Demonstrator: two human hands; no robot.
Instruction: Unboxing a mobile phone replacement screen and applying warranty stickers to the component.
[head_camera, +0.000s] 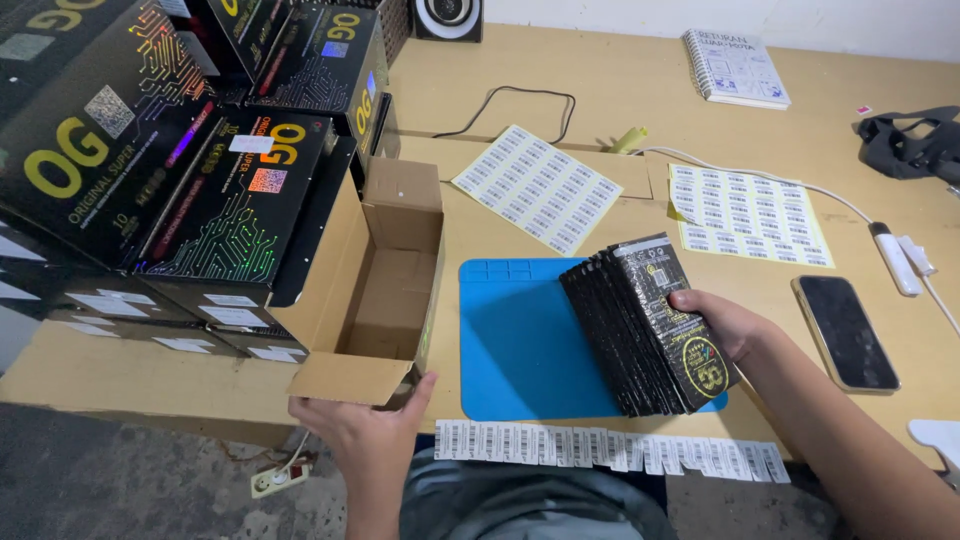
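Note:
My right hand (725, 322) grips a thick stack of flat black packets (645, 325), fanned on edge over a blue mat (520, 340). My left hand (365, 435) holds the front flap of an open, empty cardboard box (385, 290) lying on its side at the table's near edge. The box opening faces right, toward the mat and the packets.
Black printed cartons (150, 160) are stacked at the left. Two barcode label sheets (535, 187) (748, 214) lie behind the mat, and a label strip (610, 445) hangs on the table's front edge. A phone (845, 330), notebook (735, 68), cable and charger (895, 258) sit right.

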